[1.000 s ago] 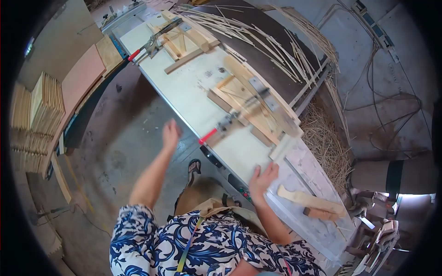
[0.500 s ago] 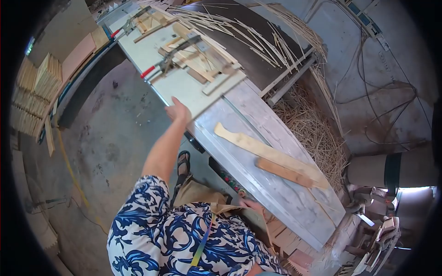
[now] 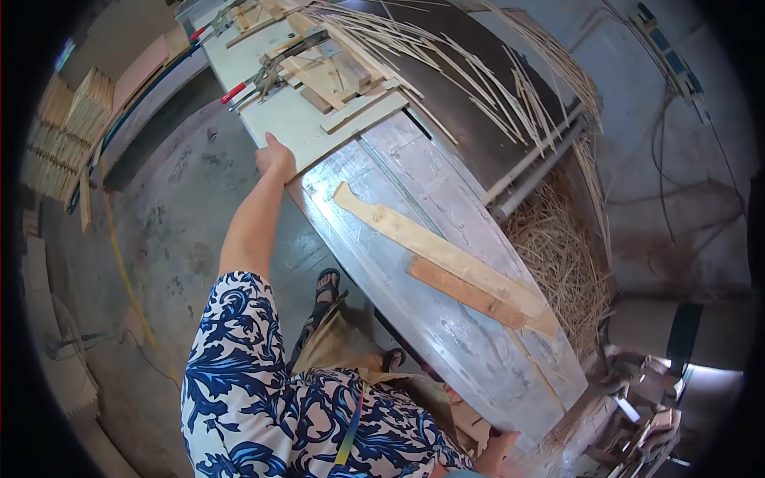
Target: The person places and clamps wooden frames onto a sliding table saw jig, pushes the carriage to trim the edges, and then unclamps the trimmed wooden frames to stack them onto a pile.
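My left hand (image 3: 275, 159) grips the near corner edge of a pale flat board (image 3: 299, 135), thumb on top. On that board sit wooden blocks (image 3: 315, 72) and a toggle clamp with a red handle (image 3: 233, 93). My right hand (image 3: 500, 446) is low at the near end of the metal table (image 3: 414, 175), beside its edge; its fingers are largely hidden. Between my hands, a long shaped wooden piece (image 3: 430, 239) lies on the table. A shorter, browner wooden strip (image 3: 462, 291) lies along it.
Thin offcut strips (image 3: 446, 64) lie on a dark surface behind the table. More offcuts (image 3: 550, 255) are heaped below a rail (image 3: 542, 171). Stacked wooden pieces (image 3: 88, 103) stand at the left. A second red-handled clamp (image 3: 198, 33) is farther along the board.
My right hand has moved from the table's front side to its near end. My left hand stays on the board's edge. The whole view has shifted a little.
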A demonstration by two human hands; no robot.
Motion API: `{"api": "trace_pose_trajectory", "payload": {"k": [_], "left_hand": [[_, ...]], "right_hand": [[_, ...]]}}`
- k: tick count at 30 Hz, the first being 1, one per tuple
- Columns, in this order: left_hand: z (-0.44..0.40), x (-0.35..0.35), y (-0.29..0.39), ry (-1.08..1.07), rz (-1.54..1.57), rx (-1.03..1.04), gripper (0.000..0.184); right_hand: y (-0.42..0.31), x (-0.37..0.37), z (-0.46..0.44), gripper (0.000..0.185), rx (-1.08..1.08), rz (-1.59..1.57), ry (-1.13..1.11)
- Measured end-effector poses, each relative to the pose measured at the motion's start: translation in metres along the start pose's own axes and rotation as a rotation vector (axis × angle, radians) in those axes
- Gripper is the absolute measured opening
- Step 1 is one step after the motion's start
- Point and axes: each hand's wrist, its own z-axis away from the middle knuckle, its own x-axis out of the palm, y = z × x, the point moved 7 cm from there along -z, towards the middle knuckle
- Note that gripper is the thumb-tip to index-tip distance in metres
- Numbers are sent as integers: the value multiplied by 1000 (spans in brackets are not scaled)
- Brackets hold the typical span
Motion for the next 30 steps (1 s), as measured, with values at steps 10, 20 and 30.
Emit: {"api": "trace_pose_trajectory", "payload": {"k": [10,20,30], "left_hand": [[8,6,-14,23,-49,123,72],[18,8,-44,80,-55,167,74],[27,3,-54,88,-119,203,78]], "right_hand": [[-21,80,-13,47,-33,450,-359],[-35,84,-23,50,-98,601,-438],[-25,53,-28,54,-82,698,-455]]}}
